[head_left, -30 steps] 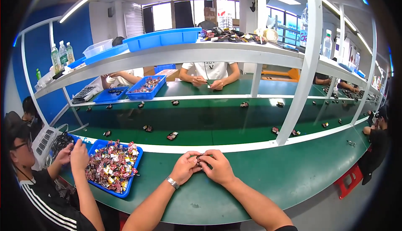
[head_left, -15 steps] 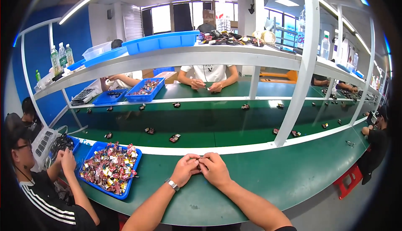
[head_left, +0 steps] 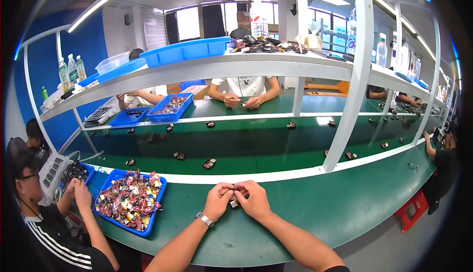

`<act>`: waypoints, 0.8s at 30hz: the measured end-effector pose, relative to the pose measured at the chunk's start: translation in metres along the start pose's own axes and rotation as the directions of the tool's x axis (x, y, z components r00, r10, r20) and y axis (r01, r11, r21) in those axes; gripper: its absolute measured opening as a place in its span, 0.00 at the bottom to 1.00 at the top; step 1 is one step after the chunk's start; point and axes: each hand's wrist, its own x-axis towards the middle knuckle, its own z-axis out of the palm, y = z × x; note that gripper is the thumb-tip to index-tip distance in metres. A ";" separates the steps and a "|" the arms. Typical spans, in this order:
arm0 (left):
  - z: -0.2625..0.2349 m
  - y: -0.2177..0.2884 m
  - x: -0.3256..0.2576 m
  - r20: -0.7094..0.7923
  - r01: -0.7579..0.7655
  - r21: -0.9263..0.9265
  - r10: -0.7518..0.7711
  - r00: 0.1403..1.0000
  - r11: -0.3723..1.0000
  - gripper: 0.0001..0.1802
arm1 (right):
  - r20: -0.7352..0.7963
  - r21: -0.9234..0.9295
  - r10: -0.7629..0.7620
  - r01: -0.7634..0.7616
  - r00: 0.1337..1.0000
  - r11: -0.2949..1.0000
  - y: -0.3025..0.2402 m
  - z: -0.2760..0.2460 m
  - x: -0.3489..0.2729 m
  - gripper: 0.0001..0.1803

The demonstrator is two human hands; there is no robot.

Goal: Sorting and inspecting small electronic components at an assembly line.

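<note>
My left hand (head_left: 218, 202), with a metal watch at its wrist, and my right hand (head_left: 253, 201) meet over the green worktop (head_left: 290, 213). Fingertips of both are pinched together on a small dark electronic part (head_left: 234, 203). A pale label shows on it between my palms; the rest is covered by my fingers. To the left of my left hand lies a blue tray (head_left: 161, 193) heaped with small red, black and yellow-white wired parts (head_left: 129, 199).
Beyond a white rail (head_left: 276, 176), a green conveyor belt (head_left: 236, 151) carries scattered small parts (head_left: 209, 163). A co-worker (head_left: 47, 213) sits close on the left, another person (head_left: 244, 92) opposite. A white post (head_left: 349, 80) and overhead shelf (head_left: 221, 67) stand ahead.
My hands have parted slightly at the palms, so the part's pale label now shows. The parts on the belt have shifted a little to the right.
</note>
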 end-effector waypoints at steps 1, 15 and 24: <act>0.000 -0.001 0.000 0.001 0.003 0.002 -0.003 1.000 1.000 0.09 | -0.007 0.005 0.002 -0.002 1.000 1.000 0.000 0.000 0.001 0.09; 0.009 0.005 0.002 0.011 0.006 -0.054 -0.005 1.000 0.999 0.15 | -0.051 0.074 0.196 -0.192 0.979 0.979 0.027 -0.014 0.008 0.10; -0.032 0.006 0.019 -0.355 -0.098 0.371 0.239 0.904 0.923 0.04 | -0.315 0.057 0.471 -0.479 0.824 0.876 0.094 -0.066 0.052 0.10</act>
